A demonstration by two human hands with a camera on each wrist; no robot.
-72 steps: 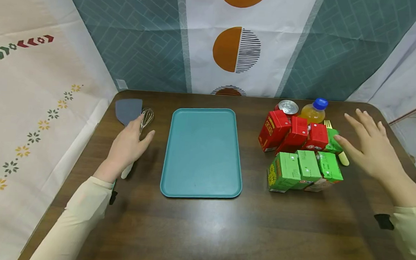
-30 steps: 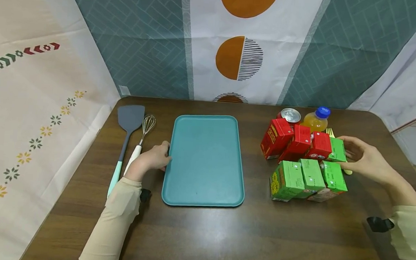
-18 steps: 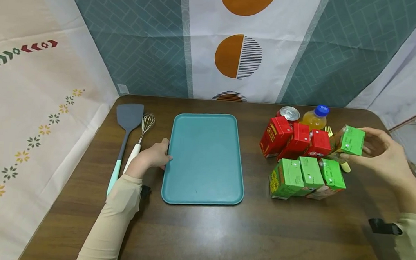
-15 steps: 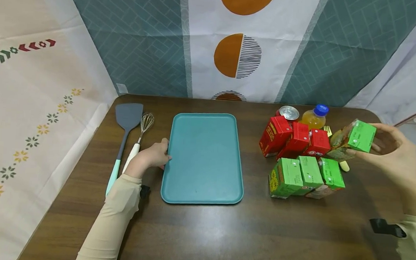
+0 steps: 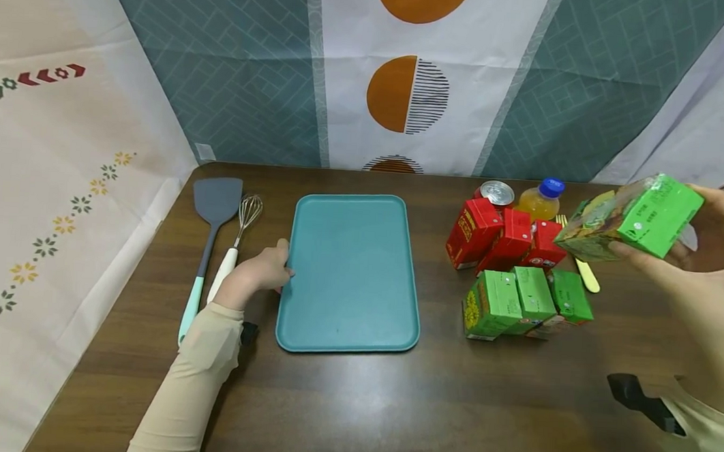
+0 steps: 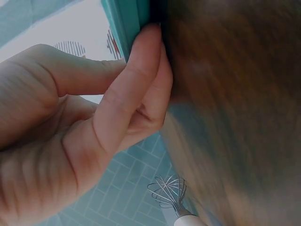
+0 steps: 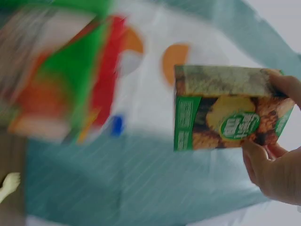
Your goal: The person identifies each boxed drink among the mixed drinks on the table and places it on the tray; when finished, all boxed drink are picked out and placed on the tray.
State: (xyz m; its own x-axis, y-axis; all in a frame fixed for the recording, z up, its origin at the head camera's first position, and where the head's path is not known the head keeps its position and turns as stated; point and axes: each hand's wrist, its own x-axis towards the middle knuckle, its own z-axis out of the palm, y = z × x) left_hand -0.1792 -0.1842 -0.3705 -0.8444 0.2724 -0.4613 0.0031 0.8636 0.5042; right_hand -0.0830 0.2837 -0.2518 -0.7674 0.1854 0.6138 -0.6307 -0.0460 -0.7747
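The right hand [image 5: 720,289] gripped a green rectangular cardboard carton [image 5: 635,220] between thumb and fingers; it tilted, projecting leftward from the grip, above the brown wood-grained table [image 5: 340,416]. The left hand [image 5: 256,269] pinched the left edge of a flat teal rectangular tray [image 5: 350,273].

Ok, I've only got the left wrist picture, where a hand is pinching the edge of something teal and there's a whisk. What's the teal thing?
Observer: It's a rectangular tray lying flat.
Child: Oh! And is anything being held up where I can't see?
Observer: Yes, the right hand holds a green box up in the air.
Child: Cool. Is there a bottle anywhere?
Observer: Yes, a bottle with a blue cap stands behind some red boxes.
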